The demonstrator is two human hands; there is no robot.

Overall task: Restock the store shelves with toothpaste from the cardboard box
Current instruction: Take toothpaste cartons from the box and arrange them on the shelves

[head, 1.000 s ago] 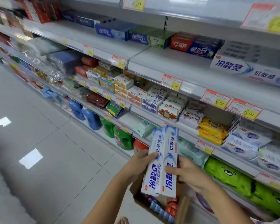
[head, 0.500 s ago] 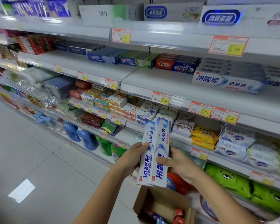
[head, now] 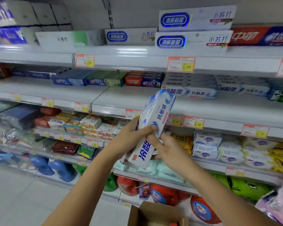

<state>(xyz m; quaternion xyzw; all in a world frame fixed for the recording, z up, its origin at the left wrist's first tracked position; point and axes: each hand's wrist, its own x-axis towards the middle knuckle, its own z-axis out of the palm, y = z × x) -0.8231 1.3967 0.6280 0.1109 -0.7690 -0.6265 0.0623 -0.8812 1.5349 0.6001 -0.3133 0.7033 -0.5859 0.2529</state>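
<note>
**Fingers point(head: 148, 129) of both hands clasp the white-and-blue cardboard toothpaste cartons point(head: 156, 117) below the target shelf**

White metal store shelf point(head: 134, 99): its front half is bare. A row of matching white-and-blue stock cartons point(head: 190, 92) lies flat at the back right, long sides facing the aisle.

Brown cardboard box point(head: 153, 213): on the floor, flaps open, well below the hands.

Held cartons: at least two, pressed together as one bundle. The long axis runs steeply up and to the right, and the top end overlaps the shelf's front edge in this view.

Left hand point(head: 129, 138): thumb across the front face, fingers curled behind the middle of the bundle.

Right hand point(head: 169, 151): fingers pinch the lower half from the right.

Judgement: the matching row lies up and right of the fingers, nearer the right hand. The bundle must be turned level before it goes in.
</note>
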